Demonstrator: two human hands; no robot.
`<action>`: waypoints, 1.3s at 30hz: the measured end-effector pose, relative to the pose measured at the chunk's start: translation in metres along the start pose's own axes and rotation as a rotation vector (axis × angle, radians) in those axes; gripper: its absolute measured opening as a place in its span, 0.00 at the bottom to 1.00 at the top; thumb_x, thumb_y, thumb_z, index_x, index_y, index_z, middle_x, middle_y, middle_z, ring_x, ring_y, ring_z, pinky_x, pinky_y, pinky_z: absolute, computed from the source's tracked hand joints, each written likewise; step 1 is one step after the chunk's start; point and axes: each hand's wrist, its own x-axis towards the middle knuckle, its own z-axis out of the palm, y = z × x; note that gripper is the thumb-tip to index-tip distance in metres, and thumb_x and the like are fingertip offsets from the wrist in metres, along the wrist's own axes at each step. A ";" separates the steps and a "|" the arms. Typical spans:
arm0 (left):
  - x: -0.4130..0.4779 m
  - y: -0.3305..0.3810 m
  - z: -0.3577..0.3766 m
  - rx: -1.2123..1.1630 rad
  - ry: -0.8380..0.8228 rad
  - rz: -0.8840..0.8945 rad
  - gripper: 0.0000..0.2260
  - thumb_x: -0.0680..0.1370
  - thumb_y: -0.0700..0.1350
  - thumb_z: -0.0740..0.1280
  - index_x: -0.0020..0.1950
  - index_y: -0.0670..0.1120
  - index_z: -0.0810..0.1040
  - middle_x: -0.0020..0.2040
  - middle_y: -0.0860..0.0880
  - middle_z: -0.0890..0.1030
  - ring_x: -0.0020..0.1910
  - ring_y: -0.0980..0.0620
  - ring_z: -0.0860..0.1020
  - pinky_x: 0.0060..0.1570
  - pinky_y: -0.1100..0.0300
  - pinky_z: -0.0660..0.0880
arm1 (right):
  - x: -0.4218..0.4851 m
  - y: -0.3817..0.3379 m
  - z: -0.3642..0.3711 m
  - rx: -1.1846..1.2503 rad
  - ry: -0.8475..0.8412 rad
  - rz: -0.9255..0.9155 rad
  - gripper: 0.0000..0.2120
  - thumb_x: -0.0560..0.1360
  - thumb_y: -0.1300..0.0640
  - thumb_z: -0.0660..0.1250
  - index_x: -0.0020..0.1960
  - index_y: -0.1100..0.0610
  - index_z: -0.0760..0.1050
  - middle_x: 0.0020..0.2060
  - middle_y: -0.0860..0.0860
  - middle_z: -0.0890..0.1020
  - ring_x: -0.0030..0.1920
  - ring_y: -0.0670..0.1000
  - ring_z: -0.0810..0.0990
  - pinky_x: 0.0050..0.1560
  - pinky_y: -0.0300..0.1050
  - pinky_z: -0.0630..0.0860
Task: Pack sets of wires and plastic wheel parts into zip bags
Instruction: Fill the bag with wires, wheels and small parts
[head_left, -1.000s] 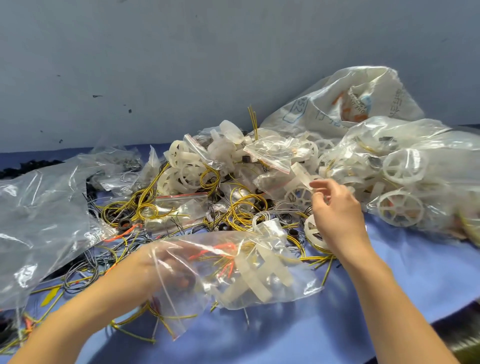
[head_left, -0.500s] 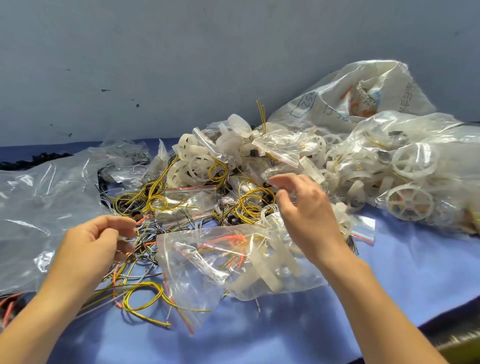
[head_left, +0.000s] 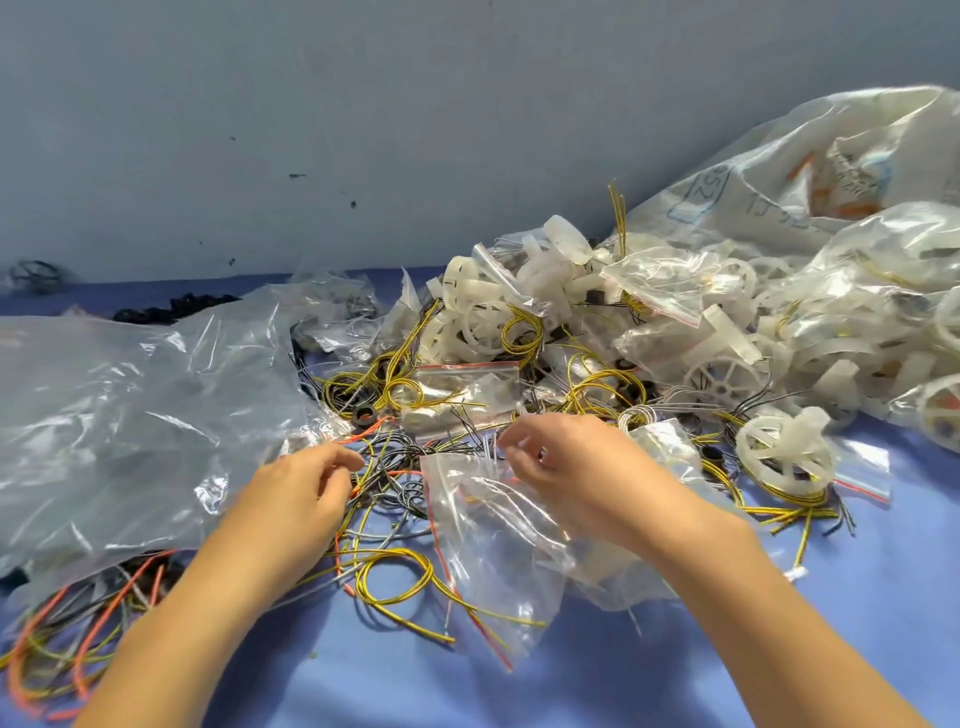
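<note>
A clear zip bag (head_left: 498, 540) with a red seal strip lies on the blue cloth, and a few parts show inside it. My right hand (head_left: 571, 467) hovers over its top edge with fingers curled toward the tangle of black, grey and orange wires (head_left: 400, 467); whether it pinches anything is hidden. My left hand (head_left: 306, 488) reaches into the same tangle from the left, thumb and forefinger closing on thin wires. A yellow wire loop (head_left: 400, 577) lies in front of the bag. White plastic wheels (head_left: 784, 457) sit to the right.
A large crumpled clear plastic sheet (head_left: 130, 415) covers the left side. A heap of wheels, yellow wires and filled zip bags (head_left: 597, 322) rises behind my hands, with big bags (head_left: 831, 208) against the grey wall. Orange wires (head_left: 62, 654) trail at the lower left.
My left hand let go of the zip bag, which now lies on the cloth, and moved into the wire tangle. My right hand came back from the heap to the bag's top edge.
</note>
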 end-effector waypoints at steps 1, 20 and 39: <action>0.002 -0.001 0.001 0.003 0.001 0.003 0.11 0.79 0.43 0.61 0.51 0.57 0.80 0.46 0.58 0.81 0.40 0.61 0.75 0.40 0.59 0.67 | 0.001 0.001 0.001 -0.031 -0.016 -0.002 0.10 0.80 0.49 0.59 0.57 0.46 0.77 0.52 0.46 0.81 0.52 0.51 0.78 0.51 0.49 0.76; 0.055 0.015 0.048 0.214 -0.042 -0.005 0.17 0.83 0.50 0.52 0.68 0.49 0.74 0.65 0.45 0.77 0.63 0.40 0.71 0.63 0.47 0.68 | 0.002 0.007 0.003 0.142 0.016 0.020 0.12 0.80 0.52 0.58 0.57 0.45 0.78 0.48 0.44 0.83 0.42 0.48 0.82 0.44 0.45 0.78; 0.005 0.024 -0.012 -0.977 -0.177 -0.338 0.08 0.80 0.36 0.62 0.53 0.44 0.80 0.37 0.49 0.85 0.32 0.56 0.78 0.32 0.65 0.76 | 0.002 0.054 -0.052 0.836 0.533 0.201 0.13 0.80 0.61 0.59 0.57 0.49 0.78 0.46 0.50 0.84 0.42 0.47 0.82 0.42 0.38 0.75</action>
